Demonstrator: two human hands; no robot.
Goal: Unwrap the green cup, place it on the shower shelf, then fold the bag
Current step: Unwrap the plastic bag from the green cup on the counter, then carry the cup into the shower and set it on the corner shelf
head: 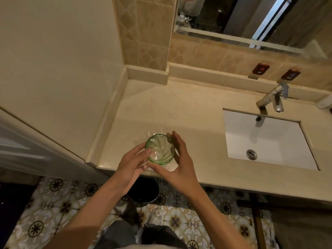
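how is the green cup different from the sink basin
The green cup is round, see-through green glass; the sink basin is rectangular and opaque white. The cup stands on the counter between the left hand and right hand; the basin is sunk into it. Both open upward.

The green cup [160, 149] is standing upright on the bench [188, 112], near its front edge, inside a clear bag [158, 133]. The left hand [133, 164] and the right hand [179, 159] are touching the cup's sides. The sink [265, 139] is lying well apart to the right.
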